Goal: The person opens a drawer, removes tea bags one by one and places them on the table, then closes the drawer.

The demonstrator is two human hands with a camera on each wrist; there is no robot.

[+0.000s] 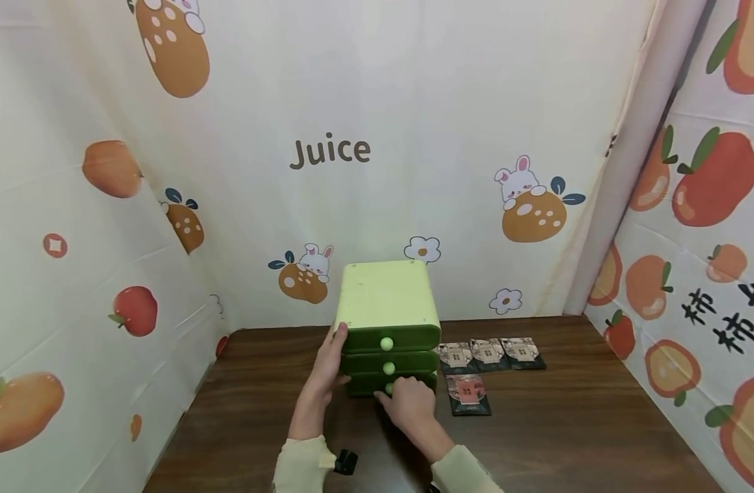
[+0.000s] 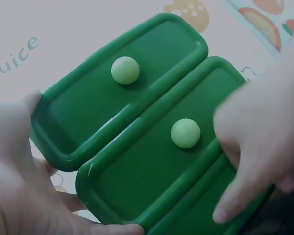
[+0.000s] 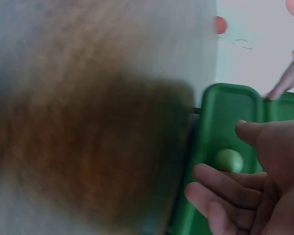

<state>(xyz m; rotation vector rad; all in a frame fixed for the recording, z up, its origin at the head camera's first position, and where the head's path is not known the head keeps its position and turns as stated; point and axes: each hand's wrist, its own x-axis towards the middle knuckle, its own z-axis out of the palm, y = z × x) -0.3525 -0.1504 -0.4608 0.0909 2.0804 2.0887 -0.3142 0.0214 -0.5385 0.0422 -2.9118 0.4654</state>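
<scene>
A small cabinet (image 1: 385, 294) with a pale green top and three dark green drawers stands on the table. My left hand (image 1: 329, 363) rests against its left side, fingers extended along the side and thumb at the front edge. In the left wrist view, the top knob (image 2: 125, 70) and middle knob (image 2: 185, 133) are uncovered. At the bottom drawer (image 3: 230, 112), my right hand (image 1: 411, 402) has its thumb and loosely bent fingers spread around the light green bottom knob (image 3: 229, 160). Space shows between thumb and fingers. All three drawers look pushed in.
Right of the cabinet lie three dark flat packets (image 1: 489, 355) in a row, with a red-and-black packet (image 1: 468, 395) in front of them. Fruit-printed cloth (image 1: 253, 171) hangs behind and along both sides of the brown wooden table (image 1: 568, 424).
</scene>
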